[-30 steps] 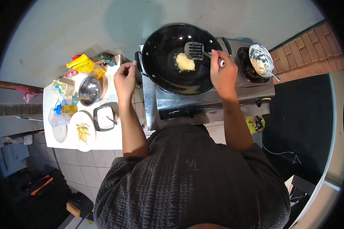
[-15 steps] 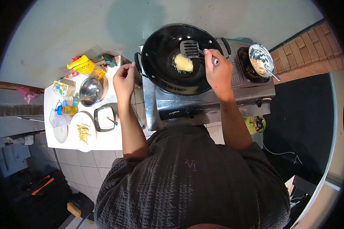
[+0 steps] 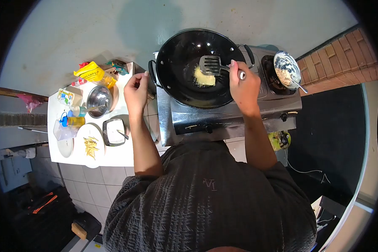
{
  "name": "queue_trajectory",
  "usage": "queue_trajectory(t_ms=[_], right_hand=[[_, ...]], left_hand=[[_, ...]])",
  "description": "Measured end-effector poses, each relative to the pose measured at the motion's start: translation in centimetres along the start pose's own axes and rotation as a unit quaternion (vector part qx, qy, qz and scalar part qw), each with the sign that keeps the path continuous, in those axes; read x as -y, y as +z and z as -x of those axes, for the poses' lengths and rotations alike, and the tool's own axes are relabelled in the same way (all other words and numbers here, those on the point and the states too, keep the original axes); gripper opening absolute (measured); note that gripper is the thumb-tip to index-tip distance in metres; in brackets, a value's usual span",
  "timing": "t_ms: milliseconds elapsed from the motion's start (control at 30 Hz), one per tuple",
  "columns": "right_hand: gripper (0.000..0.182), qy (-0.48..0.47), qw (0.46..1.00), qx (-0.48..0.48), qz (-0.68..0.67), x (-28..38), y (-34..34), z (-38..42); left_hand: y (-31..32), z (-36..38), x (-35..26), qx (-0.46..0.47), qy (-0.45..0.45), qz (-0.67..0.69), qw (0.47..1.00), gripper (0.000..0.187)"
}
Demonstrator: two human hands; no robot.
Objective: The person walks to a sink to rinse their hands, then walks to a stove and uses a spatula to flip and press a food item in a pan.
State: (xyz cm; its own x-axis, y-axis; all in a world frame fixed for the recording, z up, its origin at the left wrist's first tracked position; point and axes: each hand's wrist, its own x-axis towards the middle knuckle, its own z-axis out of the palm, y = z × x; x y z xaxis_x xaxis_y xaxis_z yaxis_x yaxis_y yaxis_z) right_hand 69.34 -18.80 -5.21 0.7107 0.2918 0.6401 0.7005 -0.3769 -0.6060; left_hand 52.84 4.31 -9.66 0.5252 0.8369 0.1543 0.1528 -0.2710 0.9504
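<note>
A black two-handled wok (image 3: pixel 185 94) sits on the steel gas stove (image 3: pixel 239 119). In it lies a pale yellow battered piece (image 3: pixel 205 79), with small bubbles round its edge. My right hand (image 3: pixel 244 90) is closed round the handle of a slotted spatula (image 3: pixel 210 65), whose blade is over the upper right part of the piece; whether they touch is hard to tell. My left hand (image 3: pixel 136 93) is held up beside the wok's left handle (image 3: pixel 152 72), fingers curled and thumb against them. Nothing can be made out between those fingers.
On the stove's right burner stands a batter-smeared bowl (image 3: pixel 286 63) with a spoon. The white table (image 3: pixel 122 157) at left bears a steel bowl (image 3: pixel 99 101), a plate of fries (image 3: pixel 98 130), a square dish of white powder (image 3: pixel 114 129), a yellow bottle (image 3: pixel 76 121) and packets.
The spatula and my right hand have moved slightly down and to the right. The yellow piece has shifted a little down and right and looks turned. My left hand has hardly moved.
</note>
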Motion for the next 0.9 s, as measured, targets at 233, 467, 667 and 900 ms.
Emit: queue_trajectory(t_ms=[233,467,667,900], right_hand=[[0.017,-0.018,0.999,-0.011,0.037,-0.3,0.0,0.0],[0.017,0.009,0.998,0.017,0.056,-0.4,-0.8,0.1],[0.017,-0.012,0.999,-0.049,0.000,-0.8,-1.0,0.0],[0.017,0.011,0.998,0.016,0.052,0.1,-1.2,0.3]], left_hand=[[-0.2,-0.2,0.4,0.001,-0.010,0.019,1.000,0.024],[-0.4,-0.1,-0.2,0.007,-0.021,0.002,1.000,0.025],[-0.2,-0.2,0.5,0.006,-0.007,0.024,1.000,0.024],[-0.2,0.2,-0.3,-0.004,-0.008,0.011,1.000,0.024]])
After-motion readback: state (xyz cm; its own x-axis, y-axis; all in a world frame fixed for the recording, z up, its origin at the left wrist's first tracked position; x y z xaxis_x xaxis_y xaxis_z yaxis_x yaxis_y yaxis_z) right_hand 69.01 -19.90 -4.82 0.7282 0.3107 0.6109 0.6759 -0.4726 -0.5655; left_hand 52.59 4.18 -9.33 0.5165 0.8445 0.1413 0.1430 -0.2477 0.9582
